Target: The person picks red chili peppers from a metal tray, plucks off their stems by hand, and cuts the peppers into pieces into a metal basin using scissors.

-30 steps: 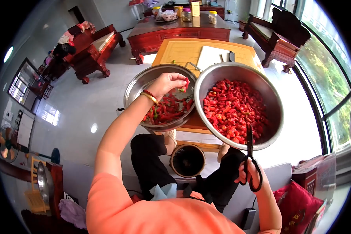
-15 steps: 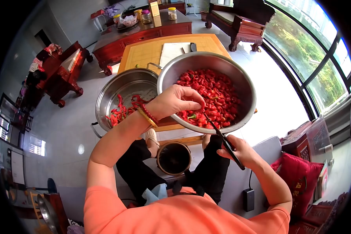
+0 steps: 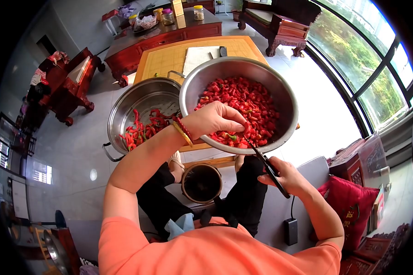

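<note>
Over the large steel basin (image 3: 190,75) of cut red chili pieces (image 3: 261,105), my left hand (image 3: 215,121) pinches a red chili pepper (image 3: 247,130). Black scissors (image 3: 271,173) are gripped in my right hand (image 3: 289,178) by the basin's near right rim, their blades pointing up and left toward the pepper. How far the blades are apart cannot be made out. To the left, a steel pot (image 3: 116,117) holds whole red chilies (image 3: 142,130), partly hidden by my left forearm. A green-stemmed piece lies in the basin below my left hand.
Basin and pot rest at the near side of a wooden table (image 3: 165,54), with a white pad (image 3: 199,57) behind them. A dark-lined bin (image 3: 202,183) stands between my feet. A black power adapter (image 3: 291,231) and a red cushion (image 3: 353,208) are at my right.
The view has shifted slightly. My left hand is a little lower and further right relative to the basin, bringing the pepper closer to the scissors' tips. Both hands keep their hold.
</note>
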Tool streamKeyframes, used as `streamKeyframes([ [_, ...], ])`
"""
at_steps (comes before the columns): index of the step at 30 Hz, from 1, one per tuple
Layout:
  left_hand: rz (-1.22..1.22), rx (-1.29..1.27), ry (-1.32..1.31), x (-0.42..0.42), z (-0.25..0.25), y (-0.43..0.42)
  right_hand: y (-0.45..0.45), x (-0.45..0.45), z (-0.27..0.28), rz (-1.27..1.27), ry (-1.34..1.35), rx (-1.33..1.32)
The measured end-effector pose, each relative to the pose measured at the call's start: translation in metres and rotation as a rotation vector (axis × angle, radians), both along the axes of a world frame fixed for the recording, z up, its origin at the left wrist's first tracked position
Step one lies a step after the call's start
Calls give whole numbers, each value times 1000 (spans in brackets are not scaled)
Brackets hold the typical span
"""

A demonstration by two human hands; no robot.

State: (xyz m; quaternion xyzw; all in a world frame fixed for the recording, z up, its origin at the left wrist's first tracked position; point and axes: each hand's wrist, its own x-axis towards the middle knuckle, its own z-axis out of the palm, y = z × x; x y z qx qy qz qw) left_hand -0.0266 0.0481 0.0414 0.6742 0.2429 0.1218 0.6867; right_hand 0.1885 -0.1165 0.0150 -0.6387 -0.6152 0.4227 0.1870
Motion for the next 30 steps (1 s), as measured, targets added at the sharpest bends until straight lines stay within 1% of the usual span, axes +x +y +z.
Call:
streamKeyframes([
  [3,42,60,48,-1,-8,1,0,2,-6,-18,20,7],
  [6,140,199,-88,-4,-6,-3,-1,4,-19,-81,49,-2],
  [7,202,408,-55,-7,-4,-4,-1,4,-22,-118,46,-6],
  [8,200,511,72,-10,0,-8,-1,4,-23,-157,44,-10],
  [10,203,708,327,-15,17,-27,0,-1,-11,-180,-67,18],
  [11,239,856,280,-14,7,-30,1,-4,-7,-185,-125,30],
  [14,243,902,362,-12,11,-35,-1,-8,-12,-199,-214,144],
  [15,211,849,346,-11,11,-34,-2,-8,-16,-205,-225,187],
  [17,179,923,350,-8,-2,-34,-4,-6,-24,-223,-249,268],
  [19,150,990,392,-4,-12,-36,-5,-5,-22,-218,-275,258],
  [20,160,1035,370,-3,-15,-38,-6,-5,-20,-217,-289,252],
  [22,183,1125,322,-1,-19,-42,-5,-3,-12,-217,-224,147],
  [23,174,1226,313,-1,-19,-46,-6,-3,-9,-214,-192,94],
  [26,170,1368,279,1,-24,-54,-7,0,-16,-185,-132,128],
  [27,187,1406,233,2,-25,-57,-7,0,-15,-178,-145,114],
  [30,214,1483,253,5,-19,-60,-5,-1,-10,-141,-182,70],
])
